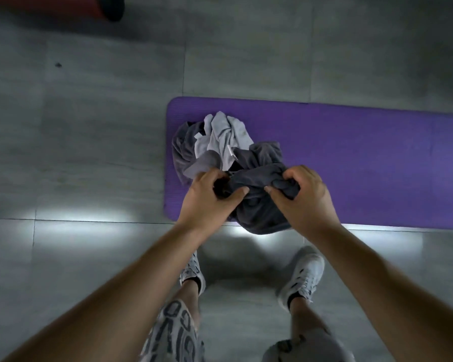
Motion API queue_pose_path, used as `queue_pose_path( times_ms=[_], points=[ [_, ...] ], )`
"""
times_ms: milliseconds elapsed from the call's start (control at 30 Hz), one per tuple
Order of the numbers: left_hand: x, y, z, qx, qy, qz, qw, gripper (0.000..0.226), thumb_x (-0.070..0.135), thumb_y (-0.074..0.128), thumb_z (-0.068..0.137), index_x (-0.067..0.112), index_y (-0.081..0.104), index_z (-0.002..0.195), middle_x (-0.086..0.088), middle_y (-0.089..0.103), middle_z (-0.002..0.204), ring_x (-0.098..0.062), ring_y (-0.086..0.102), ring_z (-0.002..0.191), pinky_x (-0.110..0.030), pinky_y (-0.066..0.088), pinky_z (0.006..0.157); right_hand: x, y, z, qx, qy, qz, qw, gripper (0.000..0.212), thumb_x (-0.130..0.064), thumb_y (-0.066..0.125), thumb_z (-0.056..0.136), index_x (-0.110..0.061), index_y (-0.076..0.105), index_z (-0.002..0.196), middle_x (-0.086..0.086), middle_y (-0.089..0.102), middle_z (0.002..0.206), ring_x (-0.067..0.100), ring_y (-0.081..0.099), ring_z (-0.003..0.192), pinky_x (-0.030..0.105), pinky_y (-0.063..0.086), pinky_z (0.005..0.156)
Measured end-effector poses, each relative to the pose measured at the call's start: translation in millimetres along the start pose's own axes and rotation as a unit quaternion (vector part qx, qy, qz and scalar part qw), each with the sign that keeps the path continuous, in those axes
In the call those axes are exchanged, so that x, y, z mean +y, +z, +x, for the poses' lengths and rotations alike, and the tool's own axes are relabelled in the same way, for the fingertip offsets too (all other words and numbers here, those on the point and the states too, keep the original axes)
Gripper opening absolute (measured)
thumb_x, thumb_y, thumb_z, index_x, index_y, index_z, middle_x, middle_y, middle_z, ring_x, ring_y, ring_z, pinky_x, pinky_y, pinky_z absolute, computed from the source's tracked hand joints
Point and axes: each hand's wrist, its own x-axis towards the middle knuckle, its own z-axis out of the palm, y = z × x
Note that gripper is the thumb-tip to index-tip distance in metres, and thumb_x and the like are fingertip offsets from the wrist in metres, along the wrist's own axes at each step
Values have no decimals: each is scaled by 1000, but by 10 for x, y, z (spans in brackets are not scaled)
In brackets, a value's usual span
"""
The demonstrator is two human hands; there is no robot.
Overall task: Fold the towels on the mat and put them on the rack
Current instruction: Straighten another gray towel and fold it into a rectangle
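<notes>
A purple mat (pixel 364 158) lies on the grey tiled floor. On its left end sits a crumpled pile of towels: a light grey towel (pixel 225 137) on top and a darker grey one (pixel 183 145) at the left. Both my hands hold a dark grey towel (pixel 259 205) bunched up above the mat's near edge. My left hand (pixel 209 199) grips its left end and my right hand (pixel 301 194) grips its right end, fingers curled into the cloth. The rest of the towel hangs down between them. No rack is in view.
My two feet in white sneakers (pixel 304 273) stand on the floor just in front of the mat. A dark red object with a black end (pixel 110 6) sits at the top left. Grey floor tiles (pixel 89 113) surround the mat.
</notes>
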Motion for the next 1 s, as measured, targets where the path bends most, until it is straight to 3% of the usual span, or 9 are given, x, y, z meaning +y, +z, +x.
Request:
queue_pose_path(
  times_ms=[67, 133, 333, 500, 633, 900, 1000],
  points=[
    [204, 282, 1, -6, 17, 24, 1000, 47, 65, 71, 76, 32, 63, 108, 8, 62, 112, -7, 62, 95, -18, 46, 71, 237, -223, -38, 11, 7, -2, 1000, 27, -29, 79, 81, -22, 54, 88, -10, 52, 87, 19, 50, 88, 29, 36, 70],
    [432, 618, 8, -4, 27, 37, 999, 43, 60, 72, 80, 30, 63, 108, 7, 60, 111, -9, 61, 96, -19, 41, 69, 550, -451, -58, 20, 15, -1, 1000, 27, -29, 79, 81, -22, 54, 87, -11, 52, 87, 18, 50, 89, 29, 36, 70],
    [1158, 2012, 105, 8, 21, 69, 997, 36, 56, 73, 82, 30, 62, 105, 7, 59, 109, -10, 58, 96, -27, 46, 78, 1933, -1211, -35, 10, 17, 27, 999, 26, -33, 76, 84, -17, 59, 96, -12, 53, 93, 17, 50, 97, 31, 41, 73],
    [1748, 3379, 102, 32, -32, 74, 996, 36, 61, 71, 79, 35, 62, 102, 6, 62, 110, -13, 62, 97, -33, 51, 79, 3227, -1898, -24, -22, -8, 38, 999, 26, -35, 74, 86, -17, 57, 97, -11, 53, 95, 16, 47, 98, 31, 39, 72],
    [2051, 4336, 148, 32, -64, 53, 996, 35, 59, 73, 79, 37, 61, 103, 8, 62, 113, -13, 63, 96, -27, 45, 75, 4098, -2322, -15, -27, -1, 11, 1000, 26, -33, 73, 86, -15, 58, 97, -11, 52, 95, 19, 47, 99, 30, 36, 72],
    [2143, 5624, 842, 12, -39, 11, 999, 44, 50, 72, 86, 27, 60, 121, 6, 50, 124, -10, 55, 94, -27, 43, 77, 5455, -2507, 441, -4, 45, -42, 998, 29, -29, 74, 87, -10, 61, 105, 0, 58, 102, 28, 49, 106, 29, 33, 77],
    [1903, 5985, 1231, 3, -30, 9, 1000, 45, 49, 71, 88, 27, 59, 125, 7, 47, 124, -11, 55, 96, -31, 49, 82, 5918, -2248, 686, 3, 40, -41, 998, 26, -28, 71, 88, -11, 59, 103, 1, 57, 102, 20, 43, 100, 29, 32, 76]
  ],
)
